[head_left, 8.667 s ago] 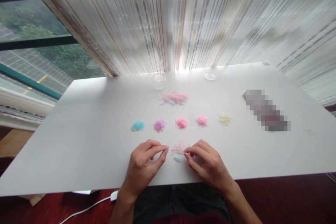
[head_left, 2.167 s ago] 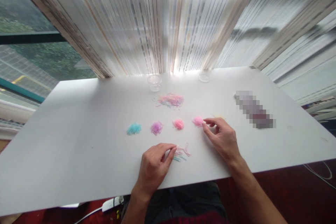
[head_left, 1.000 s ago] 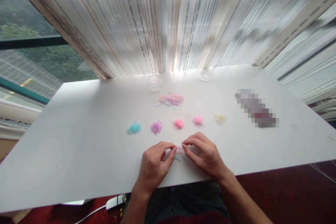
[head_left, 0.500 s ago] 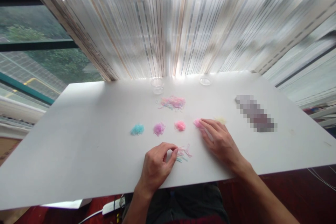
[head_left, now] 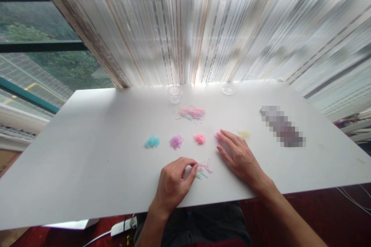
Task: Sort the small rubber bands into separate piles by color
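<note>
1. Compared with one second ago, the right hand (head_left: 239, 158) has been moved from beside the left hand (head_left: 176, 185) to the light pink pile (head_left: 217, 136); the left hand has been kept at the small mixed cluster (head_left: 204, 167).
2. The light pink pile is partly covered by the right hand's fingers, and the yellow pile (head_left: 244, 134) is seen just beyond that hand.
3. The row is continued leftward by the coral pile (head_left: 199, 139), purple pile (head_left: 176, 141) and teal pile (head_left: 152, 141). Behind it are placed a larger mixed heap (head_left: 191, 113), a clear cup (head_left: 175, 94) and a clear disc (head_left: 227, 90).
4. The left thumb and index tips are brought together at the cluster's left edge; whether a strand is pinched cannot be told.
5. The right thumb is spread from the extended fingers, whose tips are held at the light pink pile; whether they touch it cannot be told.
</note>
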A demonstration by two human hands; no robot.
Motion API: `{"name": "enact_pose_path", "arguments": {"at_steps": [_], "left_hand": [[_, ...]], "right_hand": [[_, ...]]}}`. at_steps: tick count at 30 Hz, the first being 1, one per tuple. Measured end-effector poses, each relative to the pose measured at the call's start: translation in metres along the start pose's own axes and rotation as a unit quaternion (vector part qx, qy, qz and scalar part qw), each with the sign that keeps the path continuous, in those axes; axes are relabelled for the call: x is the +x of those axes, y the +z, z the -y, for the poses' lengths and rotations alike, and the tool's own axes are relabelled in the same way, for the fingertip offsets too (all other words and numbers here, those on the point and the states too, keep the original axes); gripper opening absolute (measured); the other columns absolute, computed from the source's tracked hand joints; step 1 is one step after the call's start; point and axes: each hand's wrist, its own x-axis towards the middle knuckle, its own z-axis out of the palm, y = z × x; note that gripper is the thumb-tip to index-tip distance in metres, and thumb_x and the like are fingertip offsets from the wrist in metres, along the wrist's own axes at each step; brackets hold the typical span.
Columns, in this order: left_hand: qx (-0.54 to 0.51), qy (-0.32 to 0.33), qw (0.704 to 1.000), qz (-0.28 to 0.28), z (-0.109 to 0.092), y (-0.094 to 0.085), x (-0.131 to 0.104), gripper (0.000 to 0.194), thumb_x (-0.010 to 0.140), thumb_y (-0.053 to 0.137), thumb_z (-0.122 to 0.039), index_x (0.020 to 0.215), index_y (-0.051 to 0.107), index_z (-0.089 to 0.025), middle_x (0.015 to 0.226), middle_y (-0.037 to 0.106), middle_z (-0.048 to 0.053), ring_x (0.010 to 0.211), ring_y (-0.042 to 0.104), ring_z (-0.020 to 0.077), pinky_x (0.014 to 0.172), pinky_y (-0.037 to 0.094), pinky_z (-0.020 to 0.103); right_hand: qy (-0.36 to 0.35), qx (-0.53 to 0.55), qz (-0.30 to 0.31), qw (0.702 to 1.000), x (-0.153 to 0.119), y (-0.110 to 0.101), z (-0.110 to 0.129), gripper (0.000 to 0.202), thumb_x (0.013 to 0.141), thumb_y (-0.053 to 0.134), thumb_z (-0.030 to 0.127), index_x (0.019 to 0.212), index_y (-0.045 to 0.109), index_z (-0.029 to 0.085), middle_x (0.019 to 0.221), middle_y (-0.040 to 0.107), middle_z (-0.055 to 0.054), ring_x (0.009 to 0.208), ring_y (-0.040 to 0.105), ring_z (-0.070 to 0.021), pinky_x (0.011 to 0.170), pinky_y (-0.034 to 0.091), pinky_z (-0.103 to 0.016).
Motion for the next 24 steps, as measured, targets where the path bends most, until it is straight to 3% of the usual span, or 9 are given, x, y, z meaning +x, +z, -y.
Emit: {"name": "enact_pose_path", "arguments": {"at_steps": [7, 18, 24], "left_hand": [[0.000, -0.001, 1.000, 0.000, -0.0009, 0.0000, 0.0006, 0.011, 0.099, 0.061, -0.021, 0.094, 0.070, -0.019, 0.084, 0.076, 0.003, 0.060, 0.063, 0.0121, 0.056, 0.051, 0.022], [0.000, 0.000, 1.000, 0.001, -0.0002, 0.0003, -0.0005, 0.009, 0.100, 0.061, -0.021, 0.096, 0.069, -0.019, 0.084, 0.075, 0.003, 0.062, 0.062, 0.0123, 0.057, 0.048, 0.023], [-0.002, 0.000, 1.000, 0.007, -0.0003, -0.0002, -0.0004, 0.008, 0.100, 0.062, -0.020, 0.097, 0.069, -0.019, 0.086, 0.075, 0.002, 0.059, 0.058, 0.0111, 0.056, 0.047, 0.022]], "right_hand": [[0.001, 0.001, 0.022, 1.000, -0.0008, 0.0006, -0.0007, 0.043, 0.105, 0.052, 0.032, 0.147, 0.055, 0.025, 0.145, 0.063, -0.014, 0.135, 0.059, -0.0323, 0.108, 0.053, -0.055], [0.033, -0.003, -0.054, 0.998, -0.0036, 0.0001, -0.0002, 0.041, 0.104, 0.053, 0.030, 0.144, 0.055, 0.021, 0.141, 0.062, -0.017, 0.129, 0.061, -0.0330, 0.107, 0.054, -0.055], [0.032, 0.005, -0.007, 0.999, -0.0037, 0.0034, -0.0025, 0.047, 0.104, 0.054, 0.035, 0.148, 0.050, 0.019, 0.144, 0.060, -0.018, 0.133, 0.058, -0.0337, 0.109, 0.052, -0.055]]}}
